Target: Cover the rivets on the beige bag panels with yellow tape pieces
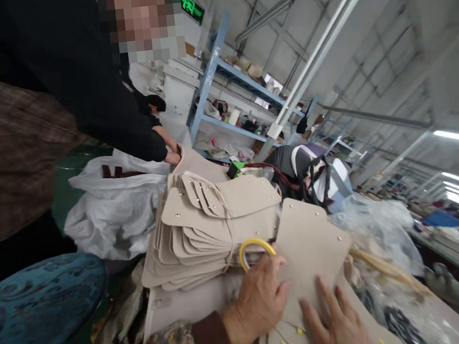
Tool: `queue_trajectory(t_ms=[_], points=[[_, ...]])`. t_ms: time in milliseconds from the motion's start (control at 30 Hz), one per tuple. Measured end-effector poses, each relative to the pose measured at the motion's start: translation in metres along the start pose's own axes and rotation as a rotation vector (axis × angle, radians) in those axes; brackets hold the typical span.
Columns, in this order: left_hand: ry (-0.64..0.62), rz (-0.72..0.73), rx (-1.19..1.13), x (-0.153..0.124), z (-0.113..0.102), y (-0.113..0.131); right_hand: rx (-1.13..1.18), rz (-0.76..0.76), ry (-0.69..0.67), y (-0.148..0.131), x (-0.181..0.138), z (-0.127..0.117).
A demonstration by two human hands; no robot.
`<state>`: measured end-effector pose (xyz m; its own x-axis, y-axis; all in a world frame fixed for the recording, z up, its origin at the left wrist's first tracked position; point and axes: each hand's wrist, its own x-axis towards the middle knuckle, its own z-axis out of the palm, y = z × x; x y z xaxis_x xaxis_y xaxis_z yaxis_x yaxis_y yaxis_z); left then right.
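Observation:
My left hand (259, 300), in a floral sleeve with a maroon cuff, is closed around a yellow loop handle (255, 244), perhaps scissors; the rest of the tool is hidden. It rests on the near edge of a flat beige leather panel (310, 240) with metal studs. My right hand (335, 322) lies open, fingers spread flat on the same panel. Just behind sits a tied stack of beige studded panels (210, 223). More beige cut pieces (286, 341) with small yellow bits lie under my hands.
A person in a black top stands at the left, a hand (173, 157) on a beige piece behind the stack. A white plastic bag (110, 206), a teal cushioned stool (34, 307), a black-and-white bag (311, 169), crumpled clear plastic (374, 222) and blue shelving (220, 85) surround the work surface.

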<state>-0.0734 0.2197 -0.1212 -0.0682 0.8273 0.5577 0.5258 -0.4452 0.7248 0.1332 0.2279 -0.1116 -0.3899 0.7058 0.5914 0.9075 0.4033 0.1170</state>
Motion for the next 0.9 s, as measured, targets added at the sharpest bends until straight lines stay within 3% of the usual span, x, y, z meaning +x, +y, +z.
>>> queue_trajectory(t_ms=[100,200,300,467,633,767,900], points=[[-0.058,-0.021,0.008,0.002,0.002,-0.004,0.037,0.174,-0.026,-0.016,0.009,-0.003],[-0.111,-0.042,0.0,0.002,0.007,-0.009,0.186,0.27,-0.155,-0.008,0.014,-0.022],[-0.125,-0.093,0.014,0.003,0.009,-0.011,0.343,0.378,-0.13,0.026,0.006,-0.053],[-0.135,-0.145,0.041,0.006,0.007,-0.009,0.371,0.707,-0.105,0.09,-0.039,-0.091],[-0.112,-0.147,0.07,0.007,0.008,-0.007,0.434,0.715,-0.253,0.113,-0.042,-0.084],[-0.101,-0.14,0.088,0.008,0.01,-0.008,0.398,0.668,-0.374,0.104,-0.015,-0.075],[-0.098,-0.142,0.097,0.008,0.011,-0.01,0.334,0.656,-0.377,0.091,-0.001,-0.084]])
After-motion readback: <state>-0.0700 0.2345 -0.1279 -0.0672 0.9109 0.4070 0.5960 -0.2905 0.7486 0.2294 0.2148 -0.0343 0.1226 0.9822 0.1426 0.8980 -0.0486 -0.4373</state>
